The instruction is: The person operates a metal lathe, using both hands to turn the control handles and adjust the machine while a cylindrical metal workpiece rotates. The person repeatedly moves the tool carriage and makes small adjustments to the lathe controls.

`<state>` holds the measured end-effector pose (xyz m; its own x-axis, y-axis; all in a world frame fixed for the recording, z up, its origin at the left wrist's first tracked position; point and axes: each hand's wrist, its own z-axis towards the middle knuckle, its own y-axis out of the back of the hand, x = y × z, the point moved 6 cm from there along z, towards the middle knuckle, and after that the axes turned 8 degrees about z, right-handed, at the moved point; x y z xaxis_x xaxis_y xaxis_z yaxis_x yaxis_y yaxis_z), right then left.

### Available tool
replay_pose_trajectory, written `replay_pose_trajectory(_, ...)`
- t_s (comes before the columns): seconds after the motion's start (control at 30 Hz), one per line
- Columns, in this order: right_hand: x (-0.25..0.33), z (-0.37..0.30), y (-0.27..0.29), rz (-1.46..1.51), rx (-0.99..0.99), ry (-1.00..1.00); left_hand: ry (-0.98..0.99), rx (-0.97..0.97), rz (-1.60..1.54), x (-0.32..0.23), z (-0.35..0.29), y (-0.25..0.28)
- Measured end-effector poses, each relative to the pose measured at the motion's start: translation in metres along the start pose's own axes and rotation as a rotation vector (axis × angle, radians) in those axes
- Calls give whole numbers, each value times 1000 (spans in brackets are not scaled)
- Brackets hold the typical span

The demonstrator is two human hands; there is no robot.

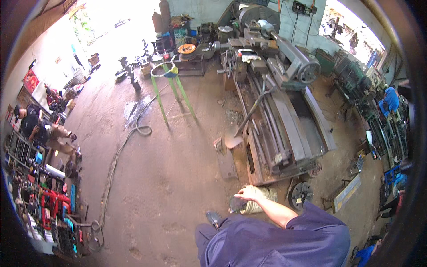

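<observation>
Right here, close in, the right hand [247, 193] is at the rim of a pale bucket [267, 195] on the floor, by the near end of the big lathe; its fingers are bent, but I can't tell whether they pinch anything, and the left hand is out of sight. A dark shoe [214, 218] shows nearby on brown, scuffed floor [151, 191]. Right of the bucket sits a dark round metal disc [301, 194]. Now a shovel [234, 139], leaning on the long grey lathe [284, 118]. Leftward, a hose [116, 156] snakes across the ground near a green three-legged stand [186, 97]; off at the left edge, a person in dark clothes [39, 127] is beside cluttered racks. Farther back: an orange reel [187, 47], gas cylinders [165, 14], a pale bluish wall [191, 6], and daylight glaring through a wide opening [120, 22].
</observation>
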<state>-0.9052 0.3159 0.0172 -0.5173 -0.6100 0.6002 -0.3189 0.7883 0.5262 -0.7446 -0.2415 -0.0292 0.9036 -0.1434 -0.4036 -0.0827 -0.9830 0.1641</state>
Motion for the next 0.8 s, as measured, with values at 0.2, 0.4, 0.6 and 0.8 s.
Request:
replay_pose_trajectory(0.2,108,150,72,616,15,-28,-79,20,89,-251,77,-6)
replay_pose_trajectory(0.4,51,290,110,823,-88,-298,-154,102,261,-477,230,-25)
replay_pose_trajectory(0.6,40,322,188,1186,-411,-437,-555,43,463,-889,296,-52)
replay_pose_trajectory(0.8,54,381,305,1583,-674,-425,-1163,462,490,-1290,192,-307)
